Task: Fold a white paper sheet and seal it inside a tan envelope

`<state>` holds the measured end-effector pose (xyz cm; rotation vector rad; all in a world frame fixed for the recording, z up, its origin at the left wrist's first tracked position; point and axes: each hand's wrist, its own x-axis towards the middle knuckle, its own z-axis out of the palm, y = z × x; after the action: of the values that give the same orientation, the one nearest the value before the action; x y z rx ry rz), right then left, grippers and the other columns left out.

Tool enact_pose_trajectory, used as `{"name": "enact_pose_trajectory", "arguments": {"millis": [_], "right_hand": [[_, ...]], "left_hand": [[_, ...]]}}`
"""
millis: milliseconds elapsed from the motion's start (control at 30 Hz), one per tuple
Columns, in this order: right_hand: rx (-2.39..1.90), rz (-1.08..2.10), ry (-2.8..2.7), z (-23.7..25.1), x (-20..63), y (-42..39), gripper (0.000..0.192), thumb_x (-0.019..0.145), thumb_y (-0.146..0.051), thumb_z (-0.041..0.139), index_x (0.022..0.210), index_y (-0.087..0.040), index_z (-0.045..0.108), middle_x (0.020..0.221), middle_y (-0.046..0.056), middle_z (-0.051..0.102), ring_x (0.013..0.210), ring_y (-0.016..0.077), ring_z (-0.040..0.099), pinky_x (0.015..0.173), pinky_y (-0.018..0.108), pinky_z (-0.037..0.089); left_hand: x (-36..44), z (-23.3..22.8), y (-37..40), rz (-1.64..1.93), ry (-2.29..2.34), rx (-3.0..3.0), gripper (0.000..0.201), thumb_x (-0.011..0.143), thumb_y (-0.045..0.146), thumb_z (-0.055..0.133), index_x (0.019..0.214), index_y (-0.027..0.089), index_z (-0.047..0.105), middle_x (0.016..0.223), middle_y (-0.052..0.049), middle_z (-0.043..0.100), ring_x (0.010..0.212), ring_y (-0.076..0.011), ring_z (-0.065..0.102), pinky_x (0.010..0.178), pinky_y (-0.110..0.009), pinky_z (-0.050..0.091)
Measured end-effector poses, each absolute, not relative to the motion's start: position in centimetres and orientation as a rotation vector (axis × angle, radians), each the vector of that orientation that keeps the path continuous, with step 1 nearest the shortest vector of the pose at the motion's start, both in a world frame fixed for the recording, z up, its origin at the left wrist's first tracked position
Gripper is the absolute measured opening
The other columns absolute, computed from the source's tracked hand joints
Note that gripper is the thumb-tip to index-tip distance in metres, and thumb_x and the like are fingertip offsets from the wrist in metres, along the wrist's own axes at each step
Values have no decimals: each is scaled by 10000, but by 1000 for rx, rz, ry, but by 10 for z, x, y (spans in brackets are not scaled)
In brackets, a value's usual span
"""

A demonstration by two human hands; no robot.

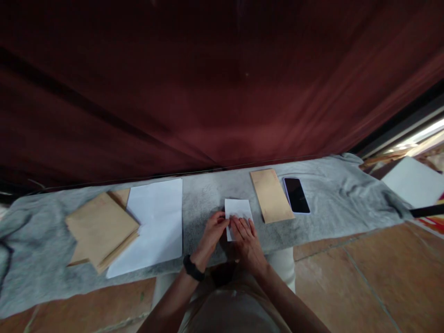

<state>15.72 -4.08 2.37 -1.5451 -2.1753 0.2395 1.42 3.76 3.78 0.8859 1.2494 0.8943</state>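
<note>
A small folded white sheet of paper (239,206) lies on the grey cloth in front of me. My left hand (211,232), with a dark band on its wrist, pinches the sheet's left edge between thumb and fingers. Across the lower right part of the paper rests my right hand (247,239), its fingers stretched out flat and hiding some of it. To the right of my hands is a brown envelope (272,195). Left of them lies a stack of larger white paper sheets (160,222).
A pile of brown envelopes (102,226) overlaps the white stack's left side. A phone (297,195) lies beside the single envelope. Grey cloth (333,199) covers the narrow bench, with a dark red curtain (222,101) behind it. The floor is tiled (391,273).
</note>
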Motion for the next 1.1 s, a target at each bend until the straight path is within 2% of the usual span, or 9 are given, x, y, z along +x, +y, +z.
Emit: {"name": "enact_pose_trajectory", "arguments": {"millis": [67,167,267,400,500,633,733,833,1100], "right_hand": [[-1529,305,-2095,29,160,-38,694,927,-67,415,1604,-200,346,1569,101,499,1467,266,436,1271,533,269],[-1440,501,-1833,40,167,-32,589,970,-128,385,1548,-218,450,1538,85,537,1434,238,482,1236,477,358],[-1401,731,-1416,49,170,-28,455,1024,-297,407,1443,-233,573,1458,84,613,1358,247,563,1168,457,446],[-1420,1022,-824,50,165,-27,431,980,-502,522,1232,-197,693,1183,81,760,1132,272,698,1018,426,549],[-1341,1125,-511,44,162,-25,445,913,-547,597,1142,-180,703,1037,79,784,958,266,738,864,384,595],[-1231,1231,-286,35,164,-24,347,823,-492,680,1032,-214,687,983,59,782,851,238,737,735,339,597],[-1241,1348,-132,29,167,-29,318,697,-428,796,902,-230,654,876,10,766,779,199,724,705,299,591],[-1219,1528,-37,28,169,-36,379,628,-419,852,855,-210,632,773,3,742,720,189,717,714,304,599],[-1141,1882,55,29,174,-40,250,824,-338,692,984,-156,632,865,122,785,708,210,752,681,300,596]], "left_hand": [[15,40,37,925,1215,781,345,738,430,780,952,166,723,917,-66,766,803,-199,716,667,-275,546],[13,39,40,929,1164,620,488,797,564,737,1060,153,721,983,-102,776,800,-206,727,684,-308,572],[13,37,45,944,1134,560,509,779,545,783,1098,156,705,990,-102,777,802,-191,731,743,-318,583],[18,36,49,974,1082,509,513,730,421,850,1144,192,651,999,-71,768,861,-188,735,808,-325,581],[23,35,53,1008,1108,565,550,723,342,841,1210,209,622,983,-45,752,847,-167,720,807,-305,564],[27,28,65,1055,1240,798,518,730,295,780,1218,187,644,833,9,690,723,-137,651,664,-245,497],[26,21,79,1041,1362,1039,532,752,229,723,1271,165,625,651,71,559,590,-121,545,580,-235,421],[22,18,90,988,1452,1270,511,773,137,657,1283,165,629,619,87,507,576,-119,509,602,-241,418],[21,22,98,813,1566,1677,474,862,109,578,1330,168,625,877,-30,703,773,-185,669,784,-322,549]]}}
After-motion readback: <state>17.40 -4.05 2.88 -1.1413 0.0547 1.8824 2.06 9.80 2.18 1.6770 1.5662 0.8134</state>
